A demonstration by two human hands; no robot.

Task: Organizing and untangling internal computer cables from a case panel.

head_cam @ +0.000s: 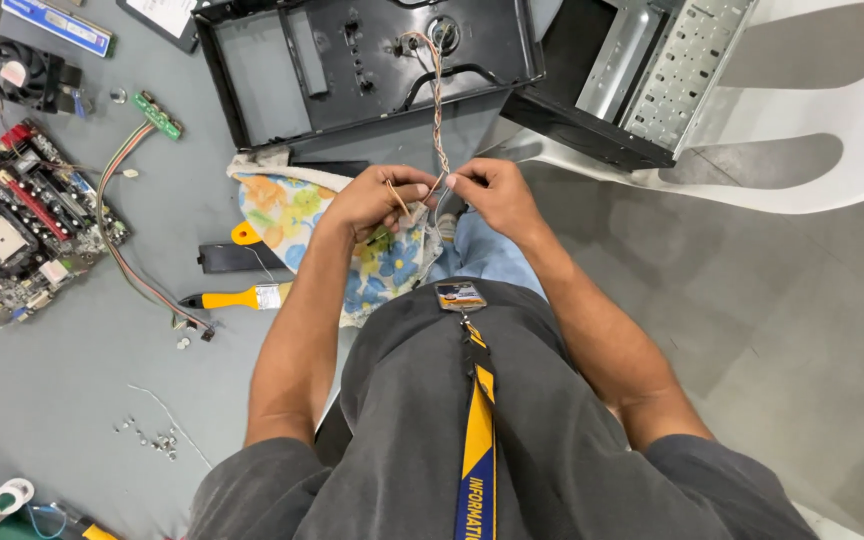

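**Twisted cable pinched between both hands above the open case panel**

My left hand [377, 200] and right hand [487, 190] each keep a narrow grip on the loose end of a twisted wire bundle [438, 110]. The bundle runs up to a round port in the black case panel [372, 60] on the grey tabletop [72, 380]. A floral cloth [297, 215] lies under my hands, with a yellow-handled brush [237, 297] and a motherboard [12, 235] to the left. Risk, as I judge it: pulling hard could tear thin strands from the port; loose screws [152, 437] could scatter if brushed.
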